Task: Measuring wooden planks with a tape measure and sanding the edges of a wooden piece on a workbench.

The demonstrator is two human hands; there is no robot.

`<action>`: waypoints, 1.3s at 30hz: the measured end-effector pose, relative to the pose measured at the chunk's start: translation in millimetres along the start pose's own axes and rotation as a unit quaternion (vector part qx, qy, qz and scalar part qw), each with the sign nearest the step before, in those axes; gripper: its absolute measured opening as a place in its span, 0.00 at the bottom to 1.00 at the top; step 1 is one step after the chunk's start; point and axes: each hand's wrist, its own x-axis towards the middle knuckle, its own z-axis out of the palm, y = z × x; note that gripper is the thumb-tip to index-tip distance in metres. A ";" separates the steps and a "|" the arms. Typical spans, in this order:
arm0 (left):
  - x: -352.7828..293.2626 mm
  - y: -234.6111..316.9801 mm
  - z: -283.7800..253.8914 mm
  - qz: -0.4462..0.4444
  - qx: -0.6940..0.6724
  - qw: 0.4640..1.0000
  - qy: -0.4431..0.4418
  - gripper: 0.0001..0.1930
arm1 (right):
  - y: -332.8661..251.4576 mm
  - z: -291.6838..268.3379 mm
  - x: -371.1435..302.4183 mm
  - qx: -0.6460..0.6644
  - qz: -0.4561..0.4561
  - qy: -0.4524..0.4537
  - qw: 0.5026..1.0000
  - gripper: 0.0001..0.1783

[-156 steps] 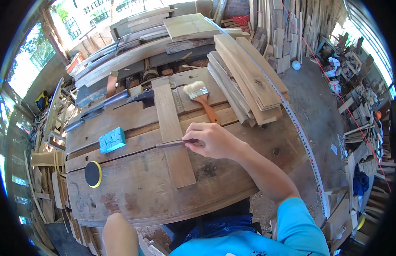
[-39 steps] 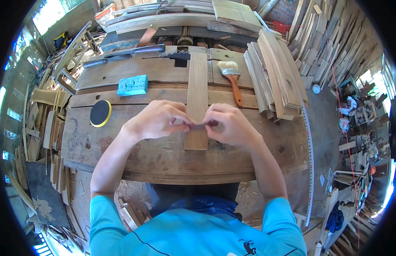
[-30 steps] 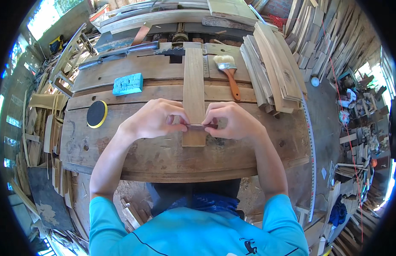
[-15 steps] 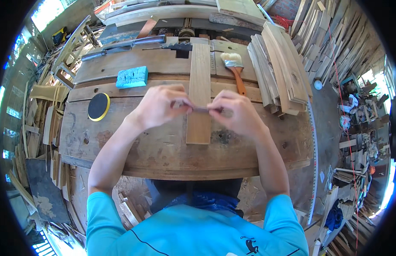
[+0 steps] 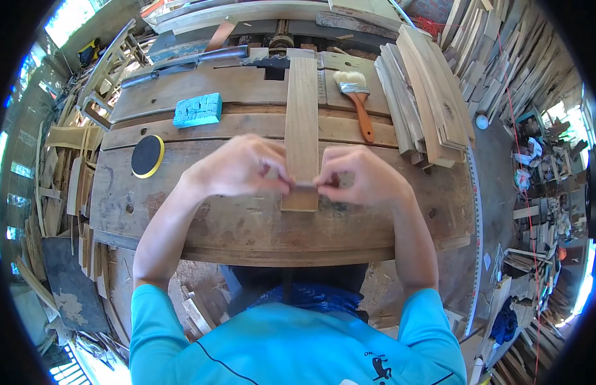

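A long flat wooden board lies lengthwise in front of me on the workbench. Across its near end sits a thin dark strip, its kind not clear, much of it hidden by my fingers. The strip's left end is pinched by my left hand, slightly blurred. At the other end, my right hand pinches it between thumb and fingers. Both hands hang low over the board's two edges.
A blue sponge-like block and a round black pad with yellow rim lie left. A paintbrush and stacked planks are right. Metal bar clamps lie at the back left; a square hole opens behind.
Both hands have drawn the thin strip toward me along the board, from around its middle to close to its near end. My view has shifted slightly.
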 end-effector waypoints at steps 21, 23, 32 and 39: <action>-1.3 10.3 2.4 0.040 0.059 0.997 0.001 0.09 | -8.6 -0.2 0.6 0.018 0.004 -0.044 0.999 0.05; -1.2 18.1 3.3 0.047 0.057 0.996 -0.050 0.09 | -0.2 0.4 0.0 0.042 -0.037 -0.057 0.997 0.06; 0.6 0.9 -0.2 0.021 0.003 0.998 -0.052 0.08 | -2.4 3.6 -2.1 0.005 -0.044 -0.040 0.998 0.06; 1.7 -8.0 -0.9 -0.001 0.056 0.996 0.063 0.07 | 0.8 13.0 4.3 -0.111 -0.011 0.146 0.983 0.06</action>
